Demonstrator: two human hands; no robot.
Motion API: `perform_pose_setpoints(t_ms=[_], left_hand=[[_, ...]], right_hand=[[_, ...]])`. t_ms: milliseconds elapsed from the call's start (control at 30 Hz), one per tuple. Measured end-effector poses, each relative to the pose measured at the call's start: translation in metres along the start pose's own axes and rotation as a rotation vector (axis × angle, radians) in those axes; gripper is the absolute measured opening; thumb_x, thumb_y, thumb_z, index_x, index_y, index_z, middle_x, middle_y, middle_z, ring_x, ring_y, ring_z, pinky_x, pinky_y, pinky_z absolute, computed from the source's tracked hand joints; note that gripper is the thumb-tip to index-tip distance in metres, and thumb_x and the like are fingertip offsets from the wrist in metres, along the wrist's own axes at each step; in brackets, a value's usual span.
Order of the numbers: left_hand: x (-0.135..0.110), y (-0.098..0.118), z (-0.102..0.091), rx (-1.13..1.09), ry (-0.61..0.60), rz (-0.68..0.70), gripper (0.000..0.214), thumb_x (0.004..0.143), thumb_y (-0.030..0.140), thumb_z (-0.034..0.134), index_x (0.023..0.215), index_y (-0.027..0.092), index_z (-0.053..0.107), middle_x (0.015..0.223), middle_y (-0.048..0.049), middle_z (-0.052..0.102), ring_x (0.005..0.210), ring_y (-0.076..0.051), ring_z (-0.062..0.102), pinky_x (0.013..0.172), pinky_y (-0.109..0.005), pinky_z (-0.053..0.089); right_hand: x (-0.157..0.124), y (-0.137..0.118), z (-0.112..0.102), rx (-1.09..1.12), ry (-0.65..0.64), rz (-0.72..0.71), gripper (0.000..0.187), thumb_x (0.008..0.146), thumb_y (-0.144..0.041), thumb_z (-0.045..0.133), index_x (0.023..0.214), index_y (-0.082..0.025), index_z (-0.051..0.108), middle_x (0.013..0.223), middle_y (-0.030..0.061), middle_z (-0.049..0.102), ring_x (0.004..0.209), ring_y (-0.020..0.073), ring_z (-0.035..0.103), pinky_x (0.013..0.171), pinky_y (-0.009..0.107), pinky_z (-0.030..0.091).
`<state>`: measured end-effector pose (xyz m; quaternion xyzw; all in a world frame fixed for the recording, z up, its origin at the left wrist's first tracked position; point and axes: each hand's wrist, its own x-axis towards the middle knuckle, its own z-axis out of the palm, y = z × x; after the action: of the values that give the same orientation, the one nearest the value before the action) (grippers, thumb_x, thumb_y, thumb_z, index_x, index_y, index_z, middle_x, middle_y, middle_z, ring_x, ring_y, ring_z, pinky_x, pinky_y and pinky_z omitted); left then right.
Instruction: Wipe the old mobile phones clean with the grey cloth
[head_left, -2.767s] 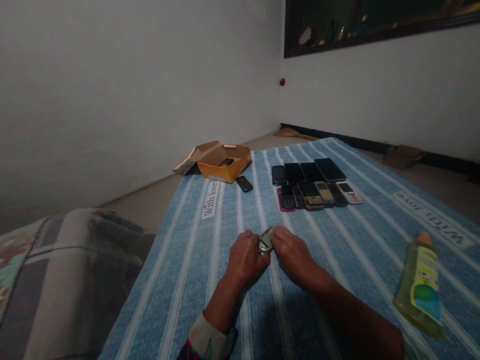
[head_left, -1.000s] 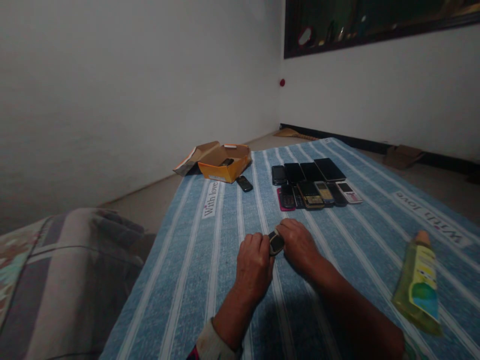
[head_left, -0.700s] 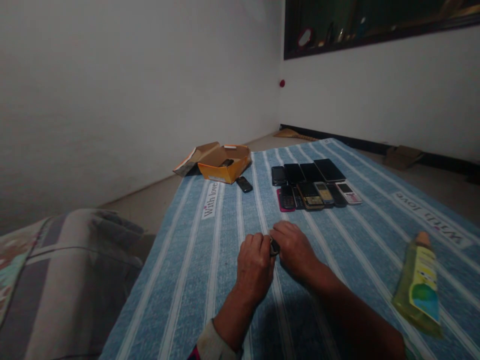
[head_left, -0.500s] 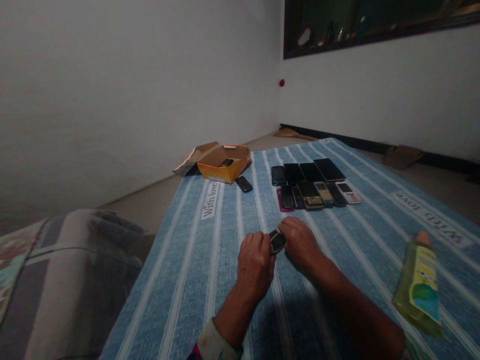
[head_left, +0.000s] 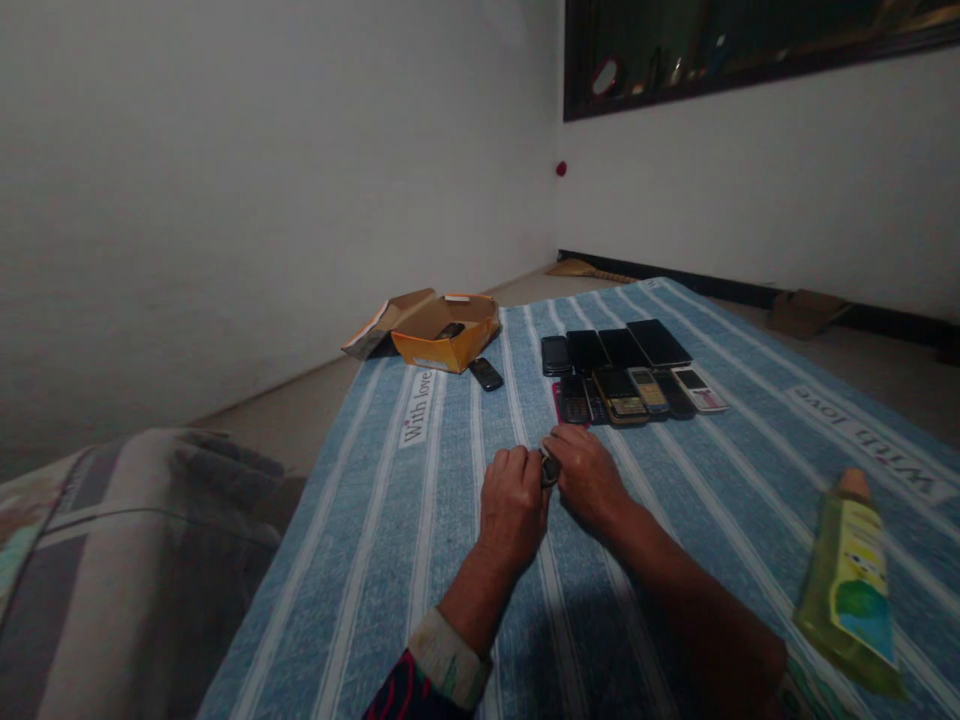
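Between my two hands, above the striped blue cloth [head_left: 375, 560], is a small dark mobile phone [head_left: 550, 468] with a pale edge. My left hand [head_left: 514, 505] is closed on its left side and my right hand [head_left: 589, 478] on its right side. Fingers cover most of the phone, so its keys and screen cannot be made out. Just beyond my hands lie two rows of phones: keypad phones [head_left: 620, 393] in the nearer row, and dark flat-screened phones [head_left: 622, 347] behind them.
An opened orange box [head_left: 435, 355] with a dark phone inside stands at the cloth's far left. Beside it lies another black phone [head_left: 486, 375]. At the right a bottle of yellow-green liquid [head_left: 851, 590] rests on the cloth. A folded blanket [head_left: 142, 570] is at the left.
My hands have come closer together, and the phone between them has turned so that less of its face shows. The view has shifted slightly.
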<state>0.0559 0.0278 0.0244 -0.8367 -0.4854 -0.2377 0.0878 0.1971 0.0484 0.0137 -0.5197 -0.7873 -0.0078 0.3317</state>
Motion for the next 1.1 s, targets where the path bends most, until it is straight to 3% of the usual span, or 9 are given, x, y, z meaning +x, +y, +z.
perform_pose_setpoints(t_ms=[300, 667, 900, 1100], left_hand=[[0.014, -0.006, 0.002, -0.022, -0.024, 0.011, 0.018, 0.088, 0.022, 0.056, 0.105, 0.017, 0.061, 0.094, -0.0082, 0.059, 0.086, -0.025, 0.049, 0.075, -0.038, 0.045], [-0.003, -0.023, 0.001, -0.251, -0.039, -0.035, 0.037, 0.085, 0.02, 0.058, 0.122, 0.019, 0.058, 0.095, -0.007, 0.064, 0.088, -0.022, 0.057, 0.079, -0.037, 0.051], [-0.006, -0.03, 0.002, -0.35, -0.079, -0.26, 0.009, 0.082, 0.024, 0.063, 0.086, 0.018, 0.067, 0.079, -0.0031, 0.066, 0.075, -0.018, 0.061, 0.069, -0.031, 0.049], [0.002, -0.029, 0.004, -0.312, 0.005, -0.21, 0.009, 0.082, 0.021, 0.058, 0.086, 0.017, 0.065, 0.078, -0.0047, 0.064, 0.078, -0.021, 0.059, 0.073, -0.034, 0.049]], right_hand=[[0.0, 0.003, 0.002, -0.029, 0.054, 0.017, 0.024, 0.089, -0.005, 0.047, 0.094, -0.016, 0.067, 0.091, 0.009, 0.063, 0.092, 0.0231, 0.053, 0.082, 0.034, 0.041], [-0.006, -0.002, 0.0, -0.07, 0.066, -0.015, 0.022, 0.086, -0.004, 0.047, 0.087, -0.017, 0.064, 0.086, 0.0079, 0.059, 0.086, 0.0226, 0.049, 0.079, 0.033, 0.039], [-0.009, -0.003, 0.004, -0.089, 0.11, -0.03, 0.026, 0.086, -0.003, 0.044, 0.088, -0.017, 0.065, 0.086, 0.009, 0.06, 0.089, 0.024, 0.05, 0.082, 0.034, 0.041], [-0.006, -0.02, 0.009, -0.084, 0.124, -0.068, 0.023, 0.09, -0.005, 0.045, 0.091, -0.015, 0.066, 0.089, 0.0098, 0.061, 0.091, 0.0243, 0.05, 0.083, 0.035, 0.041]])
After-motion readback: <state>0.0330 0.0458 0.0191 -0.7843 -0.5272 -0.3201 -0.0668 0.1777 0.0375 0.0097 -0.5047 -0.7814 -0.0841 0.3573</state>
